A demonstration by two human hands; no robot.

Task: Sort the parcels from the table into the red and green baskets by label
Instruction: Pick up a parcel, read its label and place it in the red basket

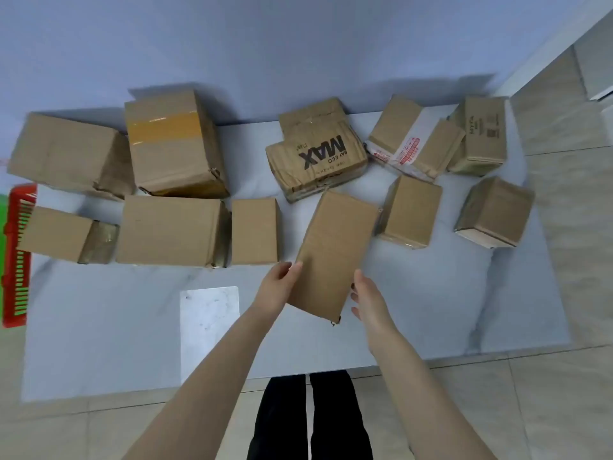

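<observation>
The parcel in hand (335,254), a flat brown carton, lay slantwise over the middle of the table (431,310). Its near end pointed toward the front edge and its far end sat just short of the MAX-printed box (318,157). Whether it was fully lifted or still rested on the table at the far end could not be told. No label showed on its upper face.

The left hand (282,287) gripped the near left edge, thumb laid on top and the other fingers hidden underneath. The right hand (368,297) was at the near right edge with its fingers loosely spread and straight, the thumb against the side, not plainly clasping anything.

Other cartons lay close by: a small box (253,230) just to the left and another (409,210) just to the right. More stood along the back edge. The red basket (18,254) stood beyond the left edge, half covered by a carton, with a sliver of the green basket (2,220) outside it.

The risks seemed twofold. The grip was mostly one-handed, so the long carton might pivot and slip, or knock a neighbouring box when swung leftward. With the label unseen, dropping it into a basket before turning it over would risk a wrong sort.
</observation>
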